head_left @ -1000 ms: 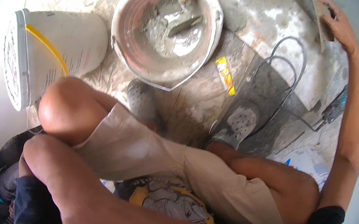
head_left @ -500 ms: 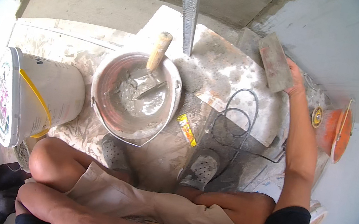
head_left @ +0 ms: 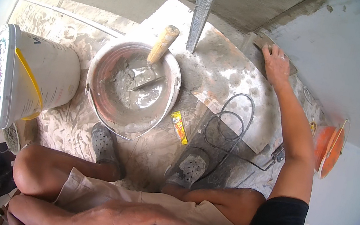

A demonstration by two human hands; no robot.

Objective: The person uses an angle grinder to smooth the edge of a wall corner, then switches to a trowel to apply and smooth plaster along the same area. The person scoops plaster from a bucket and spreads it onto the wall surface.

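My right hand (head_left: 275, 64) reaches out at the far right, down by the foot of the wall. Its fingers are closed over a flat rectangular plastering float (head_left: 261, 41), mostly covered by the hand, which is up against the wall base. Close to my lap, my left hand (head_left: 135, 222) has its fingers stretched out and thumb apart, holding nothing. Before my feet stands a round bucket (head_left: 96, 74) with wet grey mortar (head_left: 123, 84) inside. A trowel with a wooden handle (head_left: 163, 45) rests in it, its blade in the mortar and its handle leaning over the far rim.
A white lidded pail (head_left: 60, 73) with a yellow handle stands left. A metal straightedge (head_left: 202, 14) rises at the far middle. Black cable (head_left: 252, 110) loops over a dusty board (head_left: 225, 72). A yellow packet (head_left: 180, 127) lies by the bucket; an orange bucket (head_left: 328, 149) stands right.
My right hand has moved the float away from me and turned it toward the wall base. My left hand has come further into view. The whole view has shifted slightly.
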